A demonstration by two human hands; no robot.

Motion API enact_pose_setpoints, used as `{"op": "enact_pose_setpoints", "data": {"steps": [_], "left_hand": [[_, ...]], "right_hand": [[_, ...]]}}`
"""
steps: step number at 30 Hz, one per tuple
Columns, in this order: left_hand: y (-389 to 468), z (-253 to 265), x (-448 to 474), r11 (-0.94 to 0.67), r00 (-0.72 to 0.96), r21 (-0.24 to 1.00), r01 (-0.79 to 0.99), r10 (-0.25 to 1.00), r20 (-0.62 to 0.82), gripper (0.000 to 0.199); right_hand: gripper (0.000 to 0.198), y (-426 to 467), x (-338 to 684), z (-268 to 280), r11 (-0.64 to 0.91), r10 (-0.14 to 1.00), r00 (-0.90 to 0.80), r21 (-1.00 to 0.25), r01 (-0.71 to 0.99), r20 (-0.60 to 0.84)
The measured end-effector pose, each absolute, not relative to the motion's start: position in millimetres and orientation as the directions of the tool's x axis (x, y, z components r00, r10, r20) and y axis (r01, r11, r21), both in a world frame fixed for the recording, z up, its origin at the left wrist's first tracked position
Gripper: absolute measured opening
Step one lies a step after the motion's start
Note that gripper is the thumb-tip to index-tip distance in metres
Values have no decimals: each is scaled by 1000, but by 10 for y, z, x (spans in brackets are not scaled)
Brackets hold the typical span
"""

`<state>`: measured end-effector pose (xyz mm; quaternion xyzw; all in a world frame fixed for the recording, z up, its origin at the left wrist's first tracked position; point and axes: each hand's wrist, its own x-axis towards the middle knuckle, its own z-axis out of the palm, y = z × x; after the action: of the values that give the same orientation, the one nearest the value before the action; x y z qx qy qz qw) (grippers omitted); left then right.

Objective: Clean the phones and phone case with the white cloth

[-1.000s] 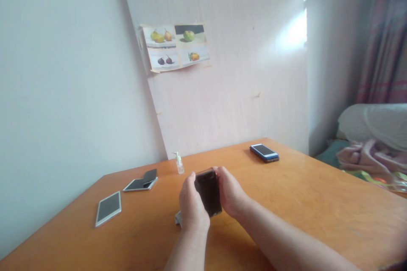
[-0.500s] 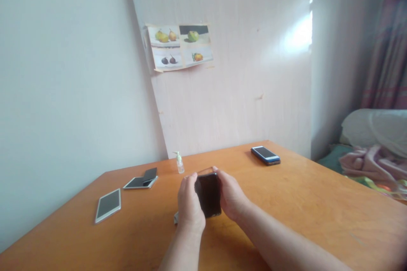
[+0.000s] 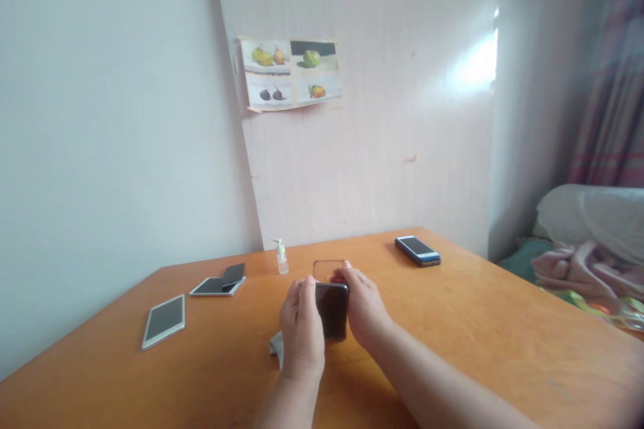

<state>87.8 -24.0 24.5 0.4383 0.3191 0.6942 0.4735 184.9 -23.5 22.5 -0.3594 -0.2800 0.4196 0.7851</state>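
A dark-screened smartphone stands nearly upright between my hands, low over the table. My left hand is closed on its left side, thumb along the edge. Behind the phone a clear phone case shows above the top edge. My right hand is closed on the case with thumb and fingers near its upper right, and its palm lies close to the phone's right edge. Part of a grey cloth pokes out beside my left wrist; the rest is hidden.
On the wooden table a white tablet-like device lies at left. Behind it, a small dark phone rests on another white device. A pump bottle stands at the back. Stacked phones lie at back right.
The clear case has risen further above the phone's top edge and shows more. My right fingers have shifted with it. The view has moved slightly.
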Motion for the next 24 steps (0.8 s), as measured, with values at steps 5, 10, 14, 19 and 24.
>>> {"op": "enact_pose_setpoints", "data": {"steps": [5, 10, 14, 19, 24], "left_hand": [[-171, 198, 888, -350, -111, 860, -371, 936, 333, 38], [-16, 228, 853, -242, -190, 754, -610, 969, 158, 32], [72, 313, 808, -137, -184, 620, -773, 983, -13, 22], [99, 370, 749, -107, -157, 545, -832, 987, -46, 21], [131, 370, 687, -68, -145, 491, -869, 982, -120, 22]], "right_hand": [[26, -182, 2002, 155, 272, 872, 485, -892, -361, 70], [17, -95, 2176, 79, 241, 846, 528, -937, -252, 76], [19, -36, 2234, 28, 250, 833, 549, -933, -259, 70], [20, 12, 2260, -38, 253, 815, 576, -934, -251, 66], [19, 60, 2365, -101, 252, 800, 598, -932, -261, 48]]}}
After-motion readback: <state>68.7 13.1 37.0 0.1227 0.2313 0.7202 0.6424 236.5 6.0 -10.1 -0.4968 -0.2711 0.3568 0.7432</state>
